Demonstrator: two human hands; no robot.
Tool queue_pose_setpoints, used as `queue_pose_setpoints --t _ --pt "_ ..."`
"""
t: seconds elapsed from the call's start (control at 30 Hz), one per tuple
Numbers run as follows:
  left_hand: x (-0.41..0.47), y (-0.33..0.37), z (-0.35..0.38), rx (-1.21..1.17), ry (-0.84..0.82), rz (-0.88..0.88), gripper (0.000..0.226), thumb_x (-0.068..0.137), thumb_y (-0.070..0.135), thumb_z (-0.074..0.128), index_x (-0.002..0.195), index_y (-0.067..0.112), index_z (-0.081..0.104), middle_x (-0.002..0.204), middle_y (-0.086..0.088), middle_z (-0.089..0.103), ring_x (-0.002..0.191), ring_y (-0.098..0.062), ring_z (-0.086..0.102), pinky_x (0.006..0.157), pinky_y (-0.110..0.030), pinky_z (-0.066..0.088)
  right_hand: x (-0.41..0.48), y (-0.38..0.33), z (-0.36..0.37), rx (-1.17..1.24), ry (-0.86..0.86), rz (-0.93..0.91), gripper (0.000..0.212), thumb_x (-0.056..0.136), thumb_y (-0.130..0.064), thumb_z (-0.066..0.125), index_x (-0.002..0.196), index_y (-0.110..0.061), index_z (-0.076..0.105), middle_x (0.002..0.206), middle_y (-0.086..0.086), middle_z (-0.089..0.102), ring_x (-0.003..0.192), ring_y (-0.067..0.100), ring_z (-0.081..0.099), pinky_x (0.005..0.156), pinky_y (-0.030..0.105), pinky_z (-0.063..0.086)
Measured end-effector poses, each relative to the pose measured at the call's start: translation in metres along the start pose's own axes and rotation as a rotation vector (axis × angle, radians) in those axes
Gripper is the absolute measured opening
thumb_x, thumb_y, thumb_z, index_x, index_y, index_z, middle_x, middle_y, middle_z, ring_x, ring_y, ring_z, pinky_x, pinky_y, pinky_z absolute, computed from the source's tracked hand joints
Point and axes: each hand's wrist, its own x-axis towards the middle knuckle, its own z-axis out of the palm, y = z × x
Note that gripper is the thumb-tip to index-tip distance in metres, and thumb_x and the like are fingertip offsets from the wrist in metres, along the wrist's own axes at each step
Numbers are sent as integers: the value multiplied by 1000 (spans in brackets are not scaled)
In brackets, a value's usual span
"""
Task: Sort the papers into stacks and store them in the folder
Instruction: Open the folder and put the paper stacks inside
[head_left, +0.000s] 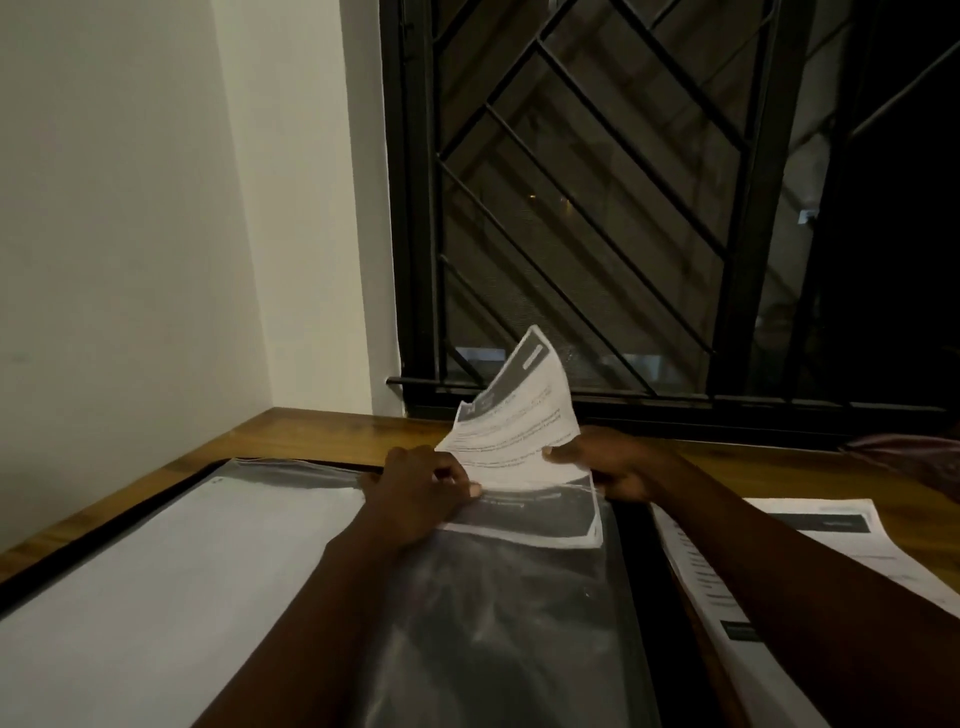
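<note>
Nearest us, the folder's (632, 551) slippery sleeve (493, 623) opens toward the desk's (322, 431) far edge, our left hand (426, 483) pinching its mouth, our right hand (613, 462) clamped on light, floppy papers (519, 431) half inside, best gripped by their sides.

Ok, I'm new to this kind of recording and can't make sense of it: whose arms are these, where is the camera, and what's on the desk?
There is no machine here. A person wears a camera on the head, so you look down along their own arms. The left hand and right hand hold a bundle of printed papers. Its lower end seems to be going into a clear sleeve of an open black folder on the wooden desk. The folder's left side holds white sheets. Another stack of papers lies to the right. Behind is a barred window.
</note>
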Motion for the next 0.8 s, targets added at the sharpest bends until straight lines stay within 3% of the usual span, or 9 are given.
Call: queue_pose_setpoints --t 0.1,0.17,0.23,0.27,0.37,0.43,0.6,0.73,0.8 --pt "-2 22 9 212 -85 57 28 83 64 60 95 38 58 123 14 51 127 -15 31 112 -58 18 7 6 -3 -37 61 -8 37 93 -13 58 127 1 56 126 15 62 111 30 62 100 42 47" --pt "2 36 18 302 -170 111 33 82 69 55 97 39 53 131 10 49 131 -17 30 111 -61 18 7 5 -5 -58 75 -32 35 93 -17 59 124 0 59 122 13 64 99 25 67 91 37 54" --pt "11 48 24 267 -215 180 32 82 68 57 85 36 51 121 6 54 122 -19 42 107 -57 30 11 4 -7 -26 128 -60 31 95 -14 56 123 0 58 120 15 64 84 19 67 72 27 57" --pt "15 54 27 208 -231 211 31 82 65 60 79 35 51 111 5 58 115 -19 48 102 -54 37 15 4 -8 -11 173 -74 30 96 -12 55 123 1 58 120 16 64 81 20 67 70 28 57" --pt "23 68 35 64 -243 267 25 81 51 70 76 29 59 92 4 64 93 -16 55 92 -50 45 26 4 -11 -91 344 -78 27 94 -7 55 119 3 57 121 20 64 97 30 66 86 40 55" --pt "27 72 41 26 -239 279 20 82 41 73 76 25 63 88 3 65 87 -12 55 87 -43 47 28 3 -12 -158 389 -68 27 92 -3 57 119 2 56 122 19 62 104 32 64 88 40 53" --pt "29 74 47 -51 -170 290 18 85 30 73 73 25 60 81 11 58 82 -6 51 68 -21 36 19 -3 -24 -177 265 6 33 89 4 58 122 3 55 126 18 60 114 34 58 89 38 49" --pt "25 76 55 -71 -149 247 21 88 26 69 72 25 55 84 8 58 85 -9 51 68 -20 34 12 -3 -36 -99 138 107 21 86 6 60 103 -6 63 118 12 67 103 25 64 97 37 50" --pt "24 77 54 -67 -140 227 16 90 26 67 79 21 57 92 6 59 88 -10 51 71 -22 34 6 -5 -45 -77 77 149 26 83 6 63 107 -5 64 113 12 69 106 24 64 100 37 48"
